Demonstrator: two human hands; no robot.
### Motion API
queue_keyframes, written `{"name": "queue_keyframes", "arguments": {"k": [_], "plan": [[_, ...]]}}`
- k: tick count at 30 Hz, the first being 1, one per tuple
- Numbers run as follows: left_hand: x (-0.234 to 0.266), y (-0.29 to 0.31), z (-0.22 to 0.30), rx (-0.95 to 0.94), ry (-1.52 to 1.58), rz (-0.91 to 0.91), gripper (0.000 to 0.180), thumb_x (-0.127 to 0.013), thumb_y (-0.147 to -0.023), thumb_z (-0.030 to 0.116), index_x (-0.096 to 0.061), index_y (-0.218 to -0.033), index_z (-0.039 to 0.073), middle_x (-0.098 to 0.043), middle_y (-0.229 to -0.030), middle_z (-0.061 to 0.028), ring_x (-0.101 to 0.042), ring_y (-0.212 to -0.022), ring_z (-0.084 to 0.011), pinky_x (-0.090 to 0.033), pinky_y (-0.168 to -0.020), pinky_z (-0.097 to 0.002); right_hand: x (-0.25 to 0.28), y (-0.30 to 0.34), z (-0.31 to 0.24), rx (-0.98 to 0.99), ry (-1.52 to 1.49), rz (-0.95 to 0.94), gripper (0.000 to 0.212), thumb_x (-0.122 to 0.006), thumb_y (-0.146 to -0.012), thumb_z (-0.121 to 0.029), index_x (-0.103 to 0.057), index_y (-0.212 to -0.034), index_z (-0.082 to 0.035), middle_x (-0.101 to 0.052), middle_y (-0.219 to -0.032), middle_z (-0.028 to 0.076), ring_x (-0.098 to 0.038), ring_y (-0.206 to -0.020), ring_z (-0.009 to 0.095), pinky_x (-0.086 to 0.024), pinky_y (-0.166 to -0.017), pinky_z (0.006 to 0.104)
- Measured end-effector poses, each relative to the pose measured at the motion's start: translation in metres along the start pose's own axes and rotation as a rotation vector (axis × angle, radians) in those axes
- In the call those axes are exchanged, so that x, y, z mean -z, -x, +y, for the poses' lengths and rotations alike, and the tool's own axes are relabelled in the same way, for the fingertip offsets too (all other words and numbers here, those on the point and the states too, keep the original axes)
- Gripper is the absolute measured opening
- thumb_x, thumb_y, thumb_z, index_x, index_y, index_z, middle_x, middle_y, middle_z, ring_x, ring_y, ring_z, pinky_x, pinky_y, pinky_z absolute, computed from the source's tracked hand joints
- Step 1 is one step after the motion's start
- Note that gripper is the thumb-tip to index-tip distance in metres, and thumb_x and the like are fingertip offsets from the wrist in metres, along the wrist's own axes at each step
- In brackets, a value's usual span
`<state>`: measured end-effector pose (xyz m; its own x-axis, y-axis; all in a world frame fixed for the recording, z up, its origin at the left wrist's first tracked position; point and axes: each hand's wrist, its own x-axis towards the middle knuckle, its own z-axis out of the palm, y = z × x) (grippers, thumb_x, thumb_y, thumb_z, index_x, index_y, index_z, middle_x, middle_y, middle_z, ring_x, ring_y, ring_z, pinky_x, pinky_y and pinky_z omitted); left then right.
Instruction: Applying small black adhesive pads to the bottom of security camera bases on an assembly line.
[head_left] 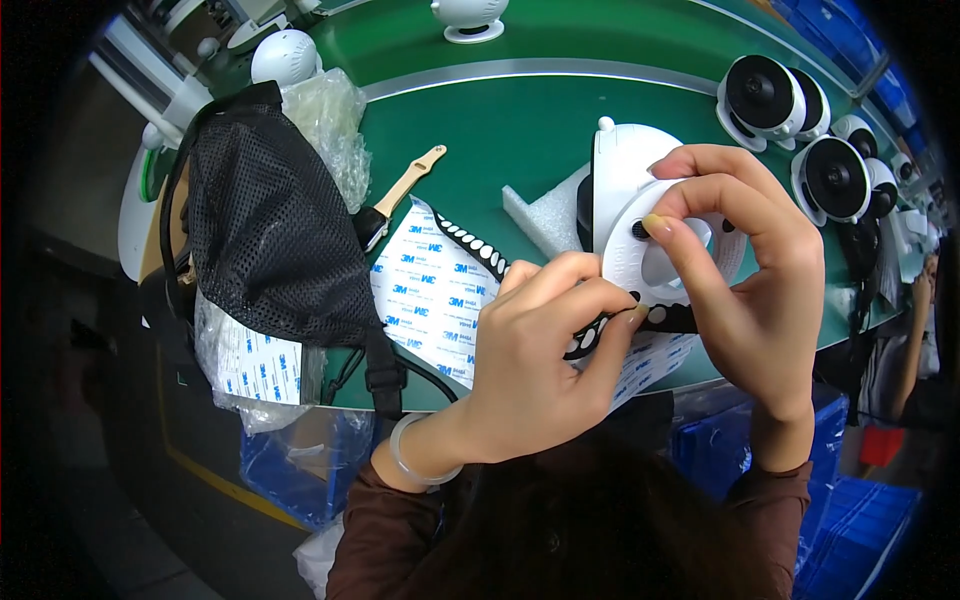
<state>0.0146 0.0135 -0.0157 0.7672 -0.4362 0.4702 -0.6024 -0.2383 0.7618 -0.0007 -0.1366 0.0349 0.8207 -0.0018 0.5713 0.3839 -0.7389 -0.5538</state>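
Hands: right hand [745,270] closed around a white dome-shaped camera body [625,195], thumb pressed on its ring-shaped base, unit held tipped on its side just above the green worktop [500,120]. Left hand [540,370] pinched, thumb and forefinger together at the edge of a black strip of small white round pads [480,250], right below the base ring.

Strip lies over white backing sheets with blue print [430,300], near edge of worktop, centre. A small brush with a wooden handle [405,190] sits to the left; a black mesh bag [270,230] further left. Finished units [770,100] stand at far right.

Risk (judgement): a pad could fold onto itself or go on off-centre, since the fingertip covers the spot; the tilted body could also slip.

Hidden: whether a pad is actually between the left fingertips, cannot tell. The base underside is partly covered by fingers; right rim is dark and warped.
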Motion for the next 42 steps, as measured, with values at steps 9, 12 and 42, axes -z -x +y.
{"name": "queue_keyframes", "arguments": {"k": [9, 12, 42], "plan": [[0.000, -0.001, -0.001, -0.006, 0.036, 0.000, 0.009, -0.063, -0.071, -0.003, -0.063, -0.079, 0.001, -0.059, -0.081, -0.0089, -0.055, -0.071, -0.0171, -0.042, -0.063, -0.0242, -0.002, 0.000, -0.001, 0.047, 0.073, 0.004, 0.008, -0.062, -0.069, 0.004, -0.058, -0.075, 0.004, -0.060, -0.092, 0.012, -0.058, -0.082, 0.018, -0.045, -0.071, 0.0244], [0.000, 0.000, -0.001, 0.004, 0.041, 0.003, 0.009, -0.063, -0.071, -0.003, -0.063, -0.079, 0.000, -0.059, -0.081, -0.0089, -0.055, -0.071, -0.0171, -0.043, -0.063, -0.0243, -0.002, 0.000, -0.002, 0.056, 0.076, -0.004, 0.008, -0.062, -0.069, 0.004, -0.058, -0.075, 0.004, -0.060, -0.092, 0.012, -0.058, -0.081, 0.018, -0.046, -0.071, 0.0245], [0.022, 0.030, -0.017, -0.067, 0.060, 0.049, 0.021, -0.064, -0.062, -0.005, -0.068, -0.080, 0.006, -0.065, -0.094, -0.0111, -0.048, -0.054, -0.0120, -0.038, -0.049, -0.0214, -0.085, -0.202, 0.069, 0.249, 0.257, -0.237, 0.013, -0.066, -0.067, -0.014, -0.061, -0.076, -0.006, -0.063, -0.074, 0.014, -0.061, -0.069, 0.029, -0.048, -0.063, 0.0392]]}}
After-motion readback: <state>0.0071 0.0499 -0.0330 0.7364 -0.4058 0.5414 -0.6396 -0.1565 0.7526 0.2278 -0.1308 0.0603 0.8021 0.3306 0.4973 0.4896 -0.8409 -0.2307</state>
